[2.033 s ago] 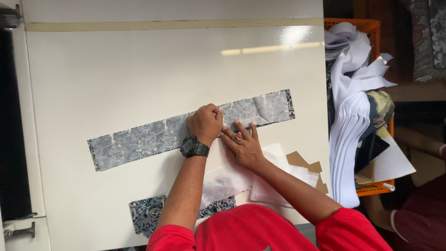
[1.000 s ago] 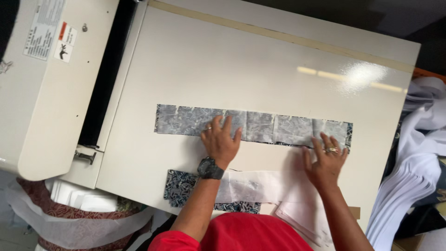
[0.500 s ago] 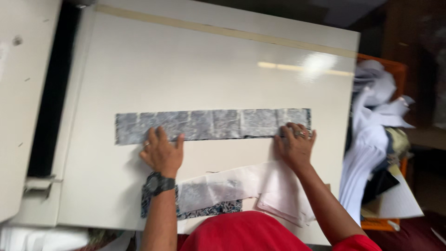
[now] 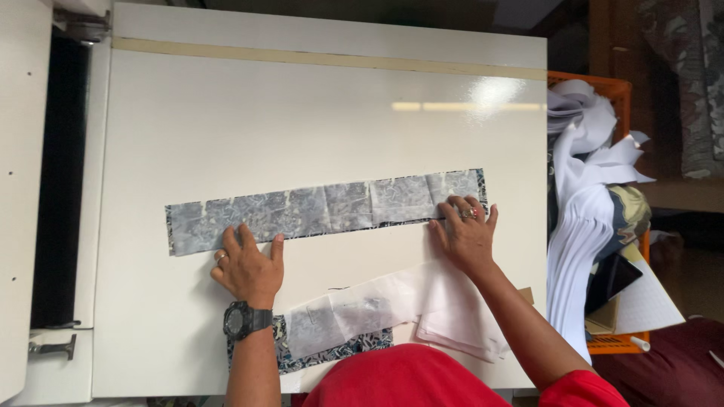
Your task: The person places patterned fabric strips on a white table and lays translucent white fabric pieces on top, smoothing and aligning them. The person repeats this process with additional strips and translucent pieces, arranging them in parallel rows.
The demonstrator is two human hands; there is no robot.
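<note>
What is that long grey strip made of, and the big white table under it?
The long grey strip looks like thin patterned cloth: it lies flat, shows fold creases, and both hands press it. The white table seems hard and glossy, maybe laminate or painted metal, since lamp light reflects off it.

Long grey patterned fabric strip (image 4: 324, 209), flat

A grey fabric strip (image 4: 324, 211) with a mottled floral print is laid on a glossy white counter (image 4: 302, 113). A black watch (image 4: 243, 320) and a red sleeve (image 4: 407, 377) are seen near; an orange crate (image 4: 615, 90) is seen at right.
</note>
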